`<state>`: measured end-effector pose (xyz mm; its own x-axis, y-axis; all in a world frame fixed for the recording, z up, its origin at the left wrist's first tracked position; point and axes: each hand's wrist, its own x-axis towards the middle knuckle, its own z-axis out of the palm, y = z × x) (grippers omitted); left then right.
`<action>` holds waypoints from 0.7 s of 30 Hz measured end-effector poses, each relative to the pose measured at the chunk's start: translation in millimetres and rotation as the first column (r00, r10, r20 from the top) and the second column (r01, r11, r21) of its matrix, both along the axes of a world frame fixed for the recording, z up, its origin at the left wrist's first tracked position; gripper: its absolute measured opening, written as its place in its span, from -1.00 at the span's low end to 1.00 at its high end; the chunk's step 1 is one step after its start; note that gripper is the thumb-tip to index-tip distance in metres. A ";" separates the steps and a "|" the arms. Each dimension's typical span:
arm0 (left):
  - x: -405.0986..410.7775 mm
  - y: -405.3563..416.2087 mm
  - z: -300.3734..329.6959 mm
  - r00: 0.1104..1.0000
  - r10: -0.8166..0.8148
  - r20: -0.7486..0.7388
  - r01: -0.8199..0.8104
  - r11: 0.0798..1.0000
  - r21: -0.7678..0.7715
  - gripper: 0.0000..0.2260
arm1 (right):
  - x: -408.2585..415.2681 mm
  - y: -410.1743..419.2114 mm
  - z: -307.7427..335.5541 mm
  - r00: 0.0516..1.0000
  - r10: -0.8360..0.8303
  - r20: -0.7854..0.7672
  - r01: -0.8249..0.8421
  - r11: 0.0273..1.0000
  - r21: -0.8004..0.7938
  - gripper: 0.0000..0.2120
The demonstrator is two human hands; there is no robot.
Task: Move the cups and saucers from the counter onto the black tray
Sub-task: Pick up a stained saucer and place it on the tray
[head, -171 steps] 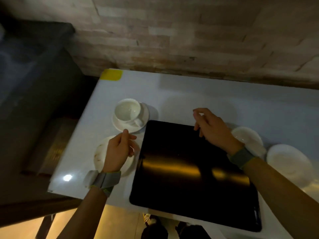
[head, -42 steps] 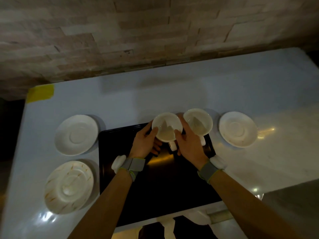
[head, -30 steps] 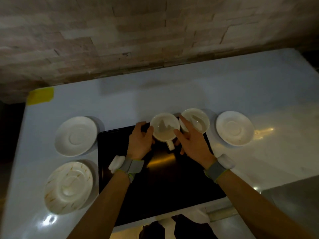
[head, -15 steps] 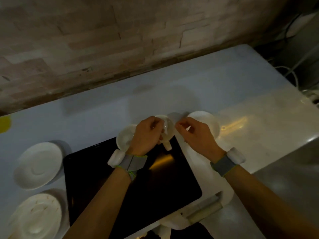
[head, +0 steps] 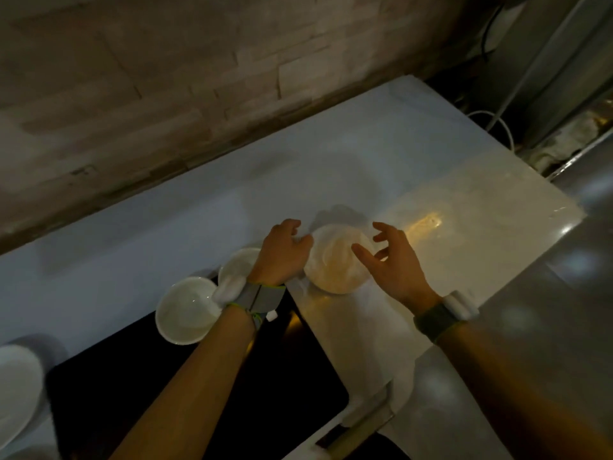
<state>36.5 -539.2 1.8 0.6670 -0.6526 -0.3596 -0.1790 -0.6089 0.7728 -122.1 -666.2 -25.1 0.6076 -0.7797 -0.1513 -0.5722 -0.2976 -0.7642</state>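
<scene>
— One saucer found flat on the counter, just beside the far right corner of the black tray and not yet on it.

— Checked the hands too?

— Saw the left hand curled against the saucer's left rim. Could not tell whether it pinched or only touched, being blurred there. Found the right hand spread wide, fingers above the saucer's right side, gripping nothing.

— Judged the step how?

— Took it for the pickup of that saucer. Thought it best to slip fingertips under the rim from both sides, set thumbs on top and lift level, given smooth glazed china on a glossy counter.

— And set it down where?

— Noted one cup and a second cup close together at the tray's far edge. Reckoned on a low, short carry leftward, round the second cup rather than over it, then down on bare black surface nearer the body. Feared a knock from the left wrist against that cup.

— Anything else waiting?

— Spotted another saucer on the counter left of the tray, cut off at the edge.
</scene>
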 end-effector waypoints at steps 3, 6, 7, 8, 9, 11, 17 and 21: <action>1.4 -11.5 -9.9 1.000 -0.018 -0.004 0.019 0.990 0.140 -0.51 | -3.8 -7.1 -18.3 0.992 -0.051 -0.112 0.053 0.999 0.013 -0.35; -0.5 -19.4 -16.8 0.997 -0.072 0.036 0.061 0.967 0.248 -0.50 | -6.1 -9.0 -29.3 0.985 -0.058 -0.162 0.072 0.994 0.080 -0.37; -1.2 -21.9 -18.3 0.992 -0.107 0.065 0.083 0.952 0.295 -0.52 | -5.8 -9.5 -31.1 0.983 -0.058 -0.174 0.076 0.992 0.097 -0.39; -1.8 -24.4 -20.2 0.984 -0.147 0.102 0.104 0.935 0.338 -0.55 | -5.5 -9.8 -33.1 0.981 -0.054 -0.188 0.075 0.992 0.104 -0.41; -2.7 -26.1 -21.5 0.973 -0.185 0.138 0.123 0.921 0.369 -0.59 | -5.7 -8.8 -33.0 0.979 -0.045 -0.198 0.066 0.993 0.101 -0.43; -2.4 -31.9 -27.0 0.957 -0.227 0.181 0.138 0.904 0.405 -0.65 | -3.8 -8.9 -35.6 0.976 -0.025 -0.215 0.049 0.993 0.106 -0.47; -5.9 -39.0 -41.0 0.937 -0.259 0.232 0.123 0.871 0.475 -0.73 | -0.6 -7.8 -43.0 0.976 0.014 -0.217 0.019 0.989 0.149 -0.59; -7.2 -38.3 -43.7 0.939 -0.266 0.218 0.133 0.866 0.482 -0.74 | -1.6 -5.0 -45.5 0.978 0.054 -0.203 -0.020 0.986 0.167 -0.61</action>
<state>29.3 -577.6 -41.9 0.6533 -0.5903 -0.4740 -0.4947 -0.8068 0.3230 -123.7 -671.2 -70.6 0.5777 -0.7115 -0.4000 -0.7136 -0.2024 -0.6707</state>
